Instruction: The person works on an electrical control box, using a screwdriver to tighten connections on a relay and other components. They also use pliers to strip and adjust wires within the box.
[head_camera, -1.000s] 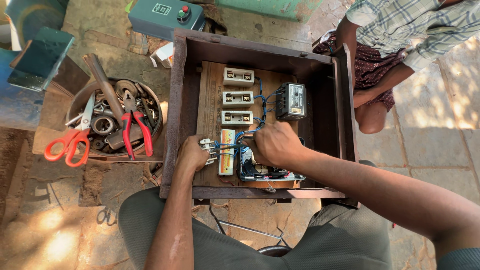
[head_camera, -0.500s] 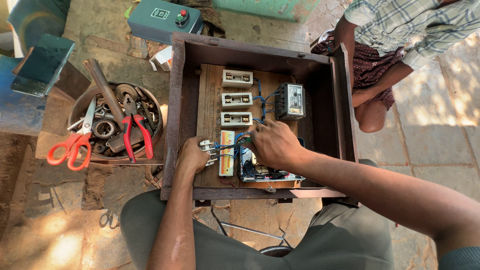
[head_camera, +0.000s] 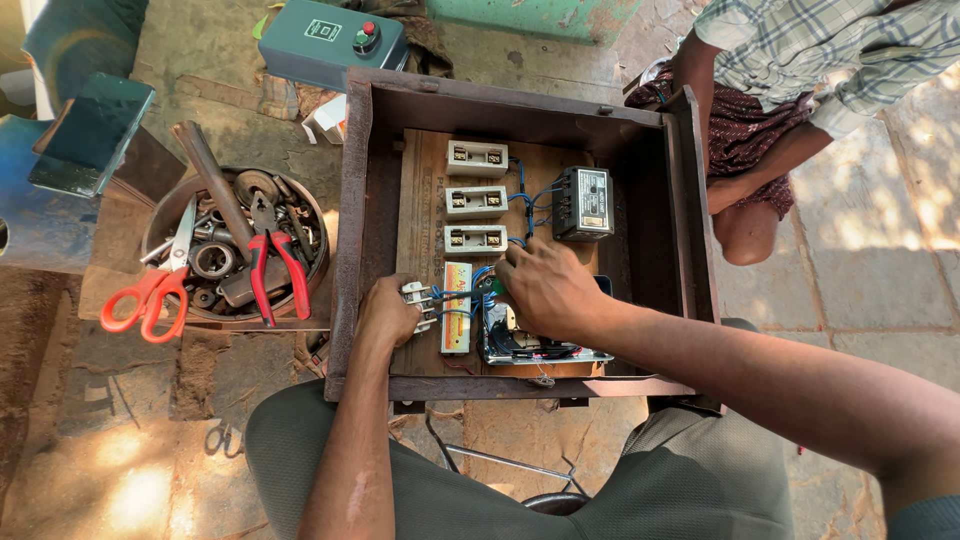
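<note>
An open rusty metal box (head_camera: 352, 230) lies flat before me with a wooden board inside. On the board sit three white fuse holders (head_camera: 476, 198), a black relay block (head_camera: 583, 203) and blue wires (head_camera: 524, 195). My left hand (head_camera: 388, 314) grips a small white wired connector (head_camera: 418, 296) at the board's lower left. My right hand (head_camera: 545, 288) rests over a component with blue wires near the board's lower middle, fingers bent on something I cannot make out. A white and orange part (head_camera: 456, 322) lies between the hands.
A round metal bowl (head_camera: 236, 250) at the left holds red-handled pliers, orange scissors (head_camera: 148, 297) and several metal parts. A grey switch box (head_camera: 330, 40) with a red button lies behind the box. Another person (head_camera: 790, 90) in a checked shirt crouches at the upper right.
My right hand has shifted slightly to the left over the wired component. My left hand stays on the white connector.
</note>
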